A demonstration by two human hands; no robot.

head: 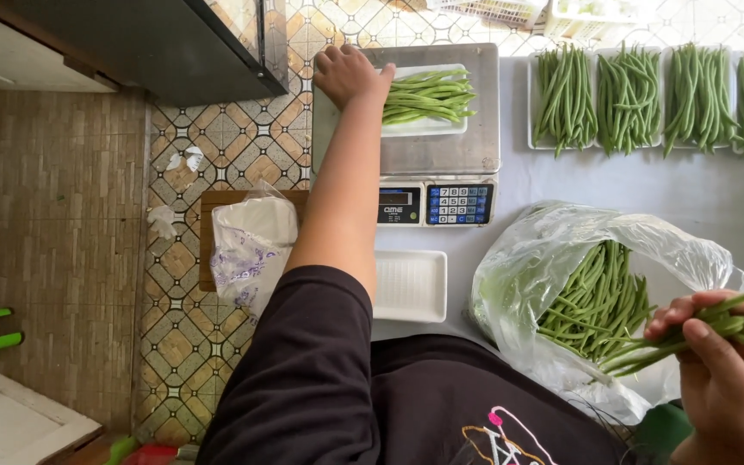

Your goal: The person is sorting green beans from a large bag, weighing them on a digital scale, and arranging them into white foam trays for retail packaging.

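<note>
— Nearest the camera, what do you record?

— The right hand, low at the right edge, fingers closed around a bunch of green beans whose tips point into the clear plastic bag of loose beans just beside it.

— And further out?

— An empty white tray lies on the grey table, in front of the digital scale. Left of it, a white bag sits on a wooden stool.

— The other hand?

— The left hand reaches across to the scale's platform – fingers curled over the left edge of a white tray holding beans. How firm the hold is, I cannot tell.

— Farthest back?

— A row of filled bean trays along the table's far right side, well apart from both hands.
</note>
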